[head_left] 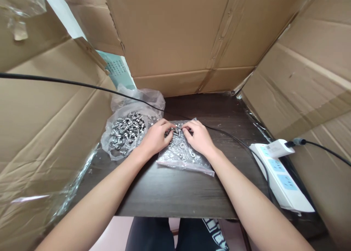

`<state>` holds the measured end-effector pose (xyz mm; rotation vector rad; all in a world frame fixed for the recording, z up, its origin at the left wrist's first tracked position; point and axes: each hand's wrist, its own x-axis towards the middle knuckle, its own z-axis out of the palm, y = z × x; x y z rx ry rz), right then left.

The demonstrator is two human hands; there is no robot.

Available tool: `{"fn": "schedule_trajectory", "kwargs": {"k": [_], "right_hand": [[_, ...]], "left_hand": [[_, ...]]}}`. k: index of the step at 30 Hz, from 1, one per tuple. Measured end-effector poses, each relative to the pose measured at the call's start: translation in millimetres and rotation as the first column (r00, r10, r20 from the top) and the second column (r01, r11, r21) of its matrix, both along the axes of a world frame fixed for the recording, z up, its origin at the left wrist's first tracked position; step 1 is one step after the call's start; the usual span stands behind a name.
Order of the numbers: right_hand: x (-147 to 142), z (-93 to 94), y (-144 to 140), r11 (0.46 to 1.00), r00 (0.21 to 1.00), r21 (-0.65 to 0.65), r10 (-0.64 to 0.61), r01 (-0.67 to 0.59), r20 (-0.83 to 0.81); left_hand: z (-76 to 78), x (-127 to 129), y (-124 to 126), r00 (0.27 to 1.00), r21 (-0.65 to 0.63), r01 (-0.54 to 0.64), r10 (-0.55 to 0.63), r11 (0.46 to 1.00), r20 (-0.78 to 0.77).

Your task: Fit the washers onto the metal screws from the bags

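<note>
A small clear plastic bag (184,157) lies flat on the dark wooden table (175,192), with washers and screws loose on top of it. My left hand (157,137) and my right hand (197,137) meet over its far end, fingertips pinching small metal parts. The pieces between the fingers are too small to name exactly. To the left sits an opened clear bag heaped with several silver screws (127,131), close beside my left hand.
Cardboard walls (181,38) enclose the table on the left, back and right. A white power strip (282,178) with a plugged adapter lies at the right edge. A black cable (82,85) crosses from the left, behind the hands, toward the strip.
</note>
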<state>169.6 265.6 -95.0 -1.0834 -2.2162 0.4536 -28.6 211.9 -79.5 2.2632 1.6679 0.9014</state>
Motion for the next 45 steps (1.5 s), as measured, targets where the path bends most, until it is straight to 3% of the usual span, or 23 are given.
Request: {"fn": "schedule_trajectory", "kwargs": {"k": [5, 10, 20, 28, 35, 39, 45], "right_hand": [[0, 5.3, -6, 0.999, 1.000, 0.039, 0.007, -0.007, 0.005], [-3, 11.6, -14, 0.998, 0.998, -0.022, 0.062, -0.061, 0.032], [-2, 6.8, -10, 0.997, 0.992, 0.028, -0.077, 0.074, 0.098], [-2, 5.4, -9, 0.999, 1.000, 0.034, -0.023, 0.022, 0.017], [-5, 6.5, -12, 0.999, 0.999, 0.034, 0.033, -0.034, 0.014], [-4, 6.4, -12, 0.999, 0.998, 0.043, -0.001, -0.001, 0.062], [0, 9.6, -9, 0.998, 0.999, 0.054, -0.044, 0.043, 0.020]], "left_hand": [[5.8, 0, -7, 0.996, -0.018, 0.013, -0.014, 1.000, -0.085], [1.8, 2, -3, 0.983, 0.006, 0.046, -0.044, 0.999, -0.177], [2.1, 0, -1, 0.995, -0.016, 0.014, -0.016, 1.000, -0.096], [0.1, -1, 3, 0.998, 0.010, 0.051, -0.051, 0.999, 0.021], [2.5, 2, 6, 0.996, -0.015, 0.061, -0.062, 0.998, -0.057], [3.0, 6, 4, 0.991, -0.045, 0.076, -0.081, 0.996, -0.103], [0.9, 3, 5, 0.997, -0.042, 0.068, -0.070, 0.997, -0.038]]}}
